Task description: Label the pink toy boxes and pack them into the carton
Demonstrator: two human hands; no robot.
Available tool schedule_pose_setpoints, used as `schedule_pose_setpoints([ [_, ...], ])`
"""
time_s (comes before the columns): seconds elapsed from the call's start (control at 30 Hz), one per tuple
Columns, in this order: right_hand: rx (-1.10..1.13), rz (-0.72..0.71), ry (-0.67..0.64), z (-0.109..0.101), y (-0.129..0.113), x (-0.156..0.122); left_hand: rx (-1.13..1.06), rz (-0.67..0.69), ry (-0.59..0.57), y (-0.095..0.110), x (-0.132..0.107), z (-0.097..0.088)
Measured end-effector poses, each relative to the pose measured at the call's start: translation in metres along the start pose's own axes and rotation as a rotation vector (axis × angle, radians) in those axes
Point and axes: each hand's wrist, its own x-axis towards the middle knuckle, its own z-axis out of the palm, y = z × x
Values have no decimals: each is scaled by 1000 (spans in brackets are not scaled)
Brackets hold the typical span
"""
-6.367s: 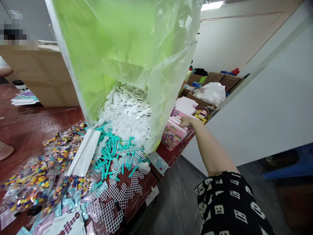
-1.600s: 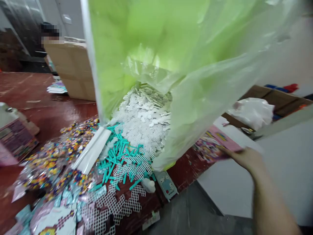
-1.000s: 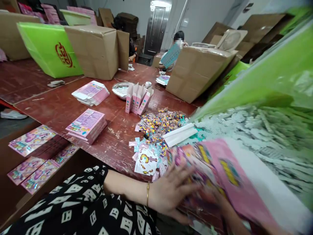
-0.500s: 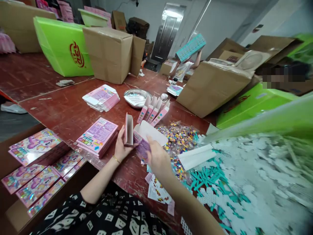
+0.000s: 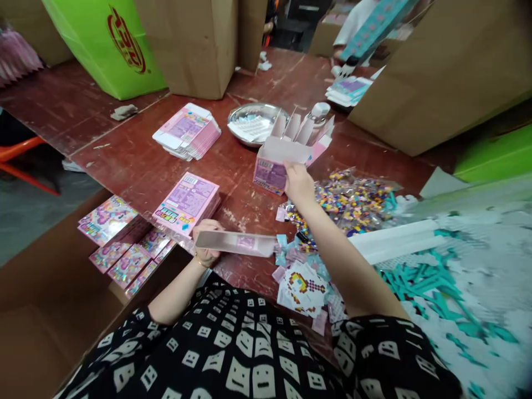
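Observation:
My left hand point(image 5: 208, 241) is closed around one end of an open carton point(image 5: 233, 243). The carton's mouth faces me, and a small pinkish packet point(image 5: 246, 241) shows inside. Farther out, my right hand point(image 5: 299, 183) grips the right edge of a purple-pink carton point(image 5: 268, 172) with its white flap raised. That carton stands at the front of several open pink cartons point(image 5: 305, 130). Beside my left hand lies a stack of closed pink boxes point(image 5: 189, 202). Printed pattern cards point(image 5: 301, 291) and small packets point(image 5: 281, 249) lie near the table's front edge.
Flattened cartons point(image 5: 189, 130) are stacked at the left, near a metal dish point(image 5: 255, 124) and a jar point(image 5: 320, 112). Bags of colourful beads point(image 5: 353, 202) and teal pieces point(image 5: 428, 282) spread rightward. Below the table edge, a cardboard box point(image 5: 45, 332) holds finished-looking boxes. A person point(image 5: 359, 25) is across the table.
My right hand has carried the purple-pink carton away from me to the row of open cartons. My left hand has come nearer and turned its carton sideways, mouth toward me. The view has tipped down.

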Motion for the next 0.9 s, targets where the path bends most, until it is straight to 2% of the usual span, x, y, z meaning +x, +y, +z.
schedule_pose_setpoints([
  [0.07, 15, -40, 54, 3, -1, -8, -88, 129, -33, 5, -3, 2],
  [0.13, 43, -83, 104, -3, -3, -17, -163, 237, -88, 10, -2, 9],
  [0.2, 81, -113, 127, -17, -5, -27, -144, 231, -111, 15, 2, 17],
  [0.27, 117, -100, 158, -31, -2, -42, -14, 77, -74, 19, 9, 24],
  [0.33, 150, -29, 204, -43, 5, -64, 109, -118, -36, 19, 20, 31],
  [0.43, 252, 117, 219, -48, 16, -113, 168, -315, -81, 13, 34, 40],
  [0.57, 457, 227, -14, -37, 8, -181, 132, -477, -134, 9, 40, 44],
  [0.63, 486, 317, -75, -35, -2, -208, 73, -556, -154, 12, 37, 43],
  [0.77, 498, 577, 71, -45, -9, -249, 49, -615, -240, 18, 21, 44],
  [0.9, 625, 672, 157, -55, 5, -272, 230, -688, -330, 5, 1, 52],
])
